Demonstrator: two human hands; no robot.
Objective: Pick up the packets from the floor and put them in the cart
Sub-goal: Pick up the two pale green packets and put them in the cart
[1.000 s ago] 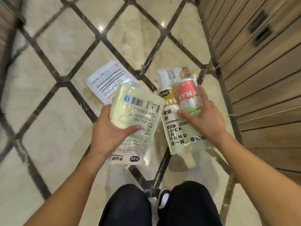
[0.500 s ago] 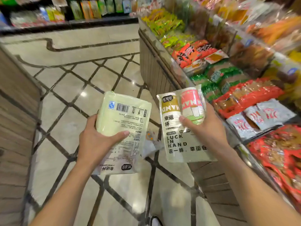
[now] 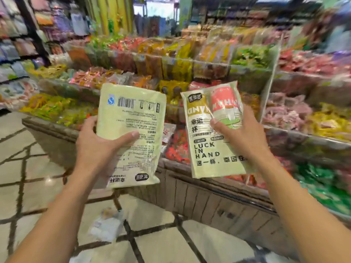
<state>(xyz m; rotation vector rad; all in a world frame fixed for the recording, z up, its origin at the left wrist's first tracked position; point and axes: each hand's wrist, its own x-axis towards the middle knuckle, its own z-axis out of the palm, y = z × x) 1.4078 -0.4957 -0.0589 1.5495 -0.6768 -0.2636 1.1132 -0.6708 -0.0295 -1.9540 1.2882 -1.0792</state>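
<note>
Step in hand, as judged: carry to the cart. No cart is seen in view, so it has to be located first. Left hand (image 3: pixel 93 147) is closed on the pale green packet (image 3: pixel 131 133), thumb across the printed back, packet held upright in the air. Right hand (image 3: pixel 245 137) is closed on the "LUCK IN HAND" packet (image 3: pixel 209 149), pinched near its top. One white packet (image 3: pixel 106 226) is seen lying on the floor (image 3: pixel 28 177) below. Both grips should be kept firm and the display bin (image 3: pixel 209 198) cleared while turning.
</note>
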